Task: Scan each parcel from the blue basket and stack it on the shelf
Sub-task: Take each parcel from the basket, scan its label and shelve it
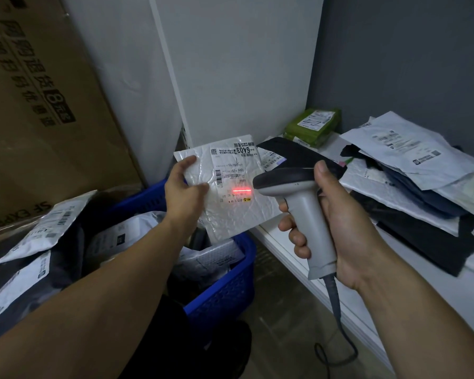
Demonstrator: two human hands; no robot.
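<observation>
My left hand [182,187] pinches the left edge of a white bubble-mailer parcel [238,212], held up over the blue basket [227,291]. Its shipping label faces me, and a red scan line glows across the label's lower part. My right hand [337,231] grips the handle of a grey barcode scanner [307,203], whose dark head points at the label from the right. More white and dark parcels fill the basket. On the white shelf [293,258] to the right lies a loose stack of parcels [411,176].
A green parcel [312,127] lies at the shelf's back corner. Large cardboard boxes [39,110] stand at the left, with white mailers [39,225] leaning on the basket. The scanner's cable [337,318] hangs down to the floor by the shelf front.
</observation>
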